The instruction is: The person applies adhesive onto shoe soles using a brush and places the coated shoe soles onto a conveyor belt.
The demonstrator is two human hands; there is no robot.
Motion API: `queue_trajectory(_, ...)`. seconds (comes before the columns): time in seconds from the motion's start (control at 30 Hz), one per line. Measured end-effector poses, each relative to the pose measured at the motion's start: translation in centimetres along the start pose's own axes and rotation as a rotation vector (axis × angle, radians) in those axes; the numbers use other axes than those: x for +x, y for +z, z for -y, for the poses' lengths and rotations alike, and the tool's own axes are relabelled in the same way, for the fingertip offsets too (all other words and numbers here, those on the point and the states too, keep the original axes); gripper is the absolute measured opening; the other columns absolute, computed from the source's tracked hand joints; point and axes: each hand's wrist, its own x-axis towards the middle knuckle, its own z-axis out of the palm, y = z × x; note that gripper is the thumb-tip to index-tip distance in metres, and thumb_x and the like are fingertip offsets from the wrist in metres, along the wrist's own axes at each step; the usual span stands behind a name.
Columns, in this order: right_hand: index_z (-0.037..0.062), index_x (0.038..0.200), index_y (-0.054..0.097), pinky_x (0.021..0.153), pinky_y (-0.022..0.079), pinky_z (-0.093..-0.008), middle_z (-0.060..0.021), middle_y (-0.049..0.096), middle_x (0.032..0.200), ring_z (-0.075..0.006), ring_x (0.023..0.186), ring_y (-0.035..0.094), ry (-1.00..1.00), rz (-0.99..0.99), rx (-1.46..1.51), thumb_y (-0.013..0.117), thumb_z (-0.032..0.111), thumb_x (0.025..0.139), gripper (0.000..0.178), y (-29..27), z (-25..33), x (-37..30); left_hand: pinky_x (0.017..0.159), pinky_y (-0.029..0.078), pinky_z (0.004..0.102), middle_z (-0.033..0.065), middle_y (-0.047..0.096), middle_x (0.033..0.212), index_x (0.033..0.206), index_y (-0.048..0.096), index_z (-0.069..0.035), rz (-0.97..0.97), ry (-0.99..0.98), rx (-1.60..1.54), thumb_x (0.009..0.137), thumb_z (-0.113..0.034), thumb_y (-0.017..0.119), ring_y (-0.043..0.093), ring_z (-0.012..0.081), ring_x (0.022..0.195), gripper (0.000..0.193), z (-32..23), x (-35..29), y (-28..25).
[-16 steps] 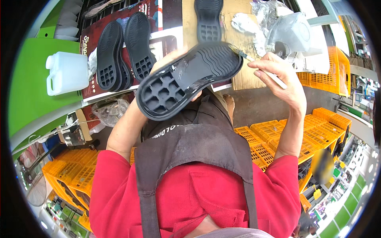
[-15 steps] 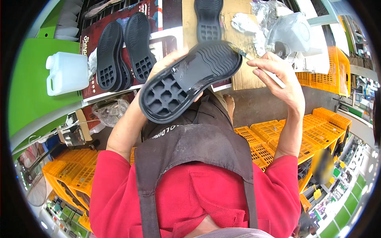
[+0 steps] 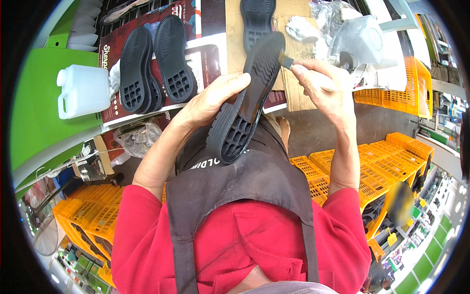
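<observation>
A black shoe sole is tilted on its side in front of me, with its waffle-like heel cells toward my apron and its wavy ribbed forefoot pointing away. My left hand grips it by the left edge, thumb on top; the other fingers are hidden behind it. Part of the sole's inner face looks wet and glossy. In my right hand is a flat brush, its light handle running under my fingers. The bristles are at the sole's right edge near the toe; whether they touch it I cannot tell.
Several more black soles lie on the bench at the left and one sole on cardboard ahead. A white jug stands far left. A translucent container sits at the right among plastic wrap. Orange crates are behind at both sides.
The sole has turned from lying broad face up to a steeper, tilted position, toe farther away. My right hand and the brush have moved slightly left. The left thumb now shows on the edge.
</observation>
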Motion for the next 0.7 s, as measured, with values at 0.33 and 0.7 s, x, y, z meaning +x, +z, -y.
queue_trajectory(0.33,0.0,0.093,0.07,0.047,0.039,-0.0204,-0.003,0.06,0.063,-0.0058,0.05,0.05,0.24,0.084,0.653,0.059,0.027,0.094,0.029,-1.4,0.6,0.7,0.069,0.055,0.0301,0.0134,0.065,0.094,0.118,0.054,0.002,-0.08,0.055,-0.244,0.099,-0.047,0.034,0.064,0.0184,0.077,0.056,1.0,0.4,-1.4)
queue_trajectory(0.7,0.0086,0.101,0.07,0.06,0.046,-0.0322,-0.0074,0.059,0.08,-0.0221,0.068,0.056,-0.341,0.357,0.366,0.073,0.011,0.075,0.026,2.6,2.7,-2.0,0.074,0.055,0.0346,0.0176,0.065,0.094,0.119,0.053,0.002,0.161,0.106,-0.496,0.101,-0.047,0.027,0.066,0.0229,0.08,0.058,1.3,2.0,-3.0)
